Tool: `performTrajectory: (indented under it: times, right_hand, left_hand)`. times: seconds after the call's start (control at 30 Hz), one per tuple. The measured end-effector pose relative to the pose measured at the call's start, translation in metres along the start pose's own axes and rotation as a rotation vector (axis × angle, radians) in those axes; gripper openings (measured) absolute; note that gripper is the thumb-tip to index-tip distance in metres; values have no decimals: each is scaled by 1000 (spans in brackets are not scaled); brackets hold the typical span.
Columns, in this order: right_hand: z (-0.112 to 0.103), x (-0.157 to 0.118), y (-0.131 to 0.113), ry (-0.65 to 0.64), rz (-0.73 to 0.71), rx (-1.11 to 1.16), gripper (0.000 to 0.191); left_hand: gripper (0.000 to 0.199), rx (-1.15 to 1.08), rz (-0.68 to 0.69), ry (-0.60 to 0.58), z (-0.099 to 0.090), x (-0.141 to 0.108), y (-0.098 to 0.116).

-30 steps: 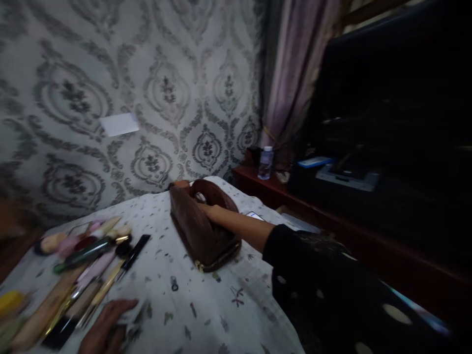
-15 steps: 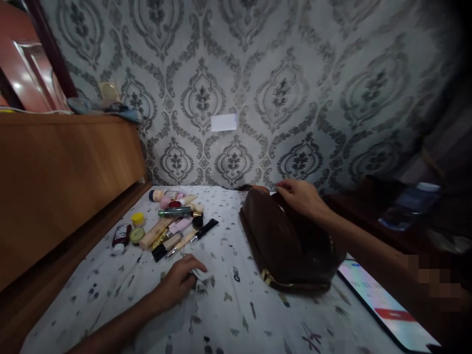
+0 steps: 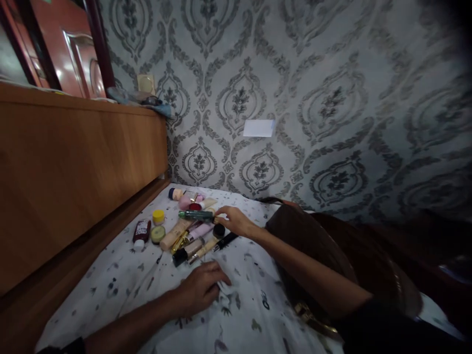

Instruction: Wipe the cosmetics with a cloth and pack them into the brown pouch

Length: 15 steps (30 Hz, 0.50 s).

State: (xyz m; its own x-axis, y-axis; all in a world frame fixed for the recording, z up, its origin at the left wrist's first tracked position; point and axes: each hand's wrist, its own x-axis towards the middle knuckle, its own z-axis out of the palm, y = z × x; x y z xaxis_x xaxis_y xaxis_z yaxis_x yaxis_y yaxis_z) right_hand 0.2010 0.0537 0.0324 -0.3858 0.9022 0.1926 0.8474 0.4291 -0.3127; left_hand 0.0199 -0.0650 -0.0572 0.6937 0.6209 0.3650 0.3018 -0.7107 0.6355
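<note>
My right hand (image 3: 238,222) reaches into the right side of a pile of cosmetics, its fingers closed over a small gold-toned item that they mostly hide. Beside the fingertips lies a dark green tube (image 3: 196,215). Just below the hand are a round black-lidded jar (image 3: 219,230) and a slim black tube (image 3: 225,241). Nearer to me, my left hand (image 3: 202,287) rests on the printed sheet, thumb and fingers pinching a crumpled white cloth (image 3: 225,290); whether it is a wipe or a fold of the sheet I cannot tell. A brown bag (image 3: 309,236) stands open beneath my right forearm.
Left of the pile are a dark red bottle (image 3: 142,232), a yellow-lidded jar (image 3: 158,217) and a round green-lidded jar (image 3: 158,235). A wooden cabinet (image 3: 81,162) borders the left side. Behind rises a patterned wall (image 3: 206,123) with a white card (image 3: 258,128).
My right hand has left the bag's opening and moved left to the cosmetics. The view has swung left. My left hand keeps pinching the white cloth.
</note>
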Motion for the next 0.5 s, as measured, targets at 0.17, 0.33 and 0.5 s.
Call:
performTrajectory:
  times: [0.17, 0.33, 0.5]
  right_hand:
    - [45, 69, -17, -26, 31, -31, 31]
    - [74, 133, -33, -53, 26, -27, 36]
    - [96, 170, -47, -82, 1, -11, 38]
  left_hand:
    - [45, 6, -43, -23, 0, 1, -3]
    - [41, 70, -18, -41, 3, 2, -9]
    - [17, 181, 29, -118, 13, 5, -26]
